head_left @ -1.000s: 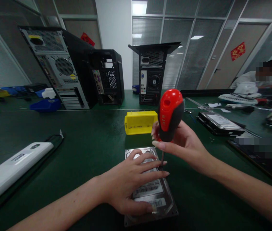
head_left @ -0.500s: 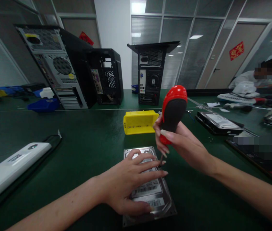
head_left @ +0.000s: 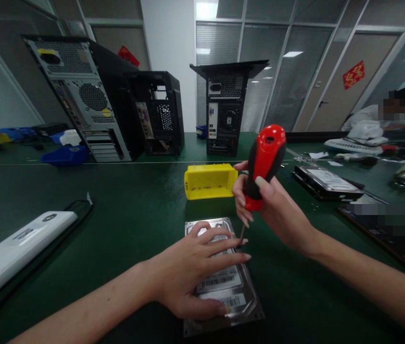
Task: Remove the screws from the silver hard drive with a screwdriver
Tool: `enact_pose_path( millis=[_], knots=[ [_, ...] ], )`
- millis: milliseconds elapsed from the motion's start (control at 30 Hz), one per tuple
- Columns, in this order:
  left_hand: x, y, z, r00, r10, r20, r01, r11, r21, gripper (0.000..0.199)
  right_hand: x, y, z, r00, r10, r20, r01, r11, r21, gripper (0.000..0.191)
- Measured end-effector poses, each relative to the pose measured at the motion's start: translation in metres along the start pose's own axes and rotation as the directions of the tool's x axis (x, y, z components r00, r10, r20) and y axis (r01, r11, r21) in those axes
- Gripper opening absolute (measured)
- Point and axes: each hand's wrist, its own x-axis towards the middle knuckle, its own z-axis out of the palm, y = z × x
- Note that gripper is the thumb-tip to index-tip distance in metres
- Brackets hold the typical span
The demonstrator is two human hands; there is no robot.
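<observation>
A silver hard drive (head_left: 238,282) with white labels lies flat on the green table in front of me. My left hand (head_left: 202,267) rests across its top, fingers spread toward the right edge and thumb on the lower label. Above that edge, my right hand (head_left: 277,210) is closed around the red and black handle of a screwdriver (head_left: 264,157). The tool leans slightly, and its thin shaft reaches down to the drive's right edge, beside my left fingertips. Those fingers partly hide the tip, so any screw under it cannot be seen.
A yellow bin (head_left: 209,182) stands just beyond the drive. Computer cases (head_left: 224,114) line the back. On the left lies a white panel (head_left: 23,248); on the right, another hard drive (head_left: 326,181) and a dark panel (head_left: 385,239). A person (head_left: 399,114) sits at far right.
The screwdriver handle has turned in my right hand and its top has tipped slightly to the right. My left hand and the hard drive have stayed in place.
</observation>
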Motion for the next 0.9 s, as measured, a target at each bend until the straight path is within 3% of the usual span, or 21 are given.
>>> enact_pose_path(
  millis=[267, 433, 733, 900],
  knots=[
    [0.000, -0.001, 0.001, 1.000, 0.005, -0.005, -0.005, 1.000, 0.002, 0.071, 0.006, 0.001, 0.000, 0.997, -0.040, -0.063, 0.038, 0.999, -0.019, 0.019],
    [0.001, -0.004, 0.005, 1.000, 0.019, -0.004, -0.019, 1.000, 0.007, 0.072, 0.003, -0.003, 0.004, 0.994, -0.071, -0.081, 0.064, 0.995, -0.078, 0.025],
    [0.001, -0.001, 0.001, 1.000, 0.015, -0.026, -0.015, 1.000, -0.010, 0.071, -0.003, 0.000, 0.007, 0.999, -0.030, 0.021, 0.028, 0.998, 0.054, 0.017],
    [0.000, -0.002, 0.002, 0.999, 0.023, -0.036, -0.024, 1.000, -0.009, 0.071, 0.002, -0.001, 0.004, 0.995, -0.084, -0.049, 0.081, 0.995, -0.056, 0.016]
  ],
)
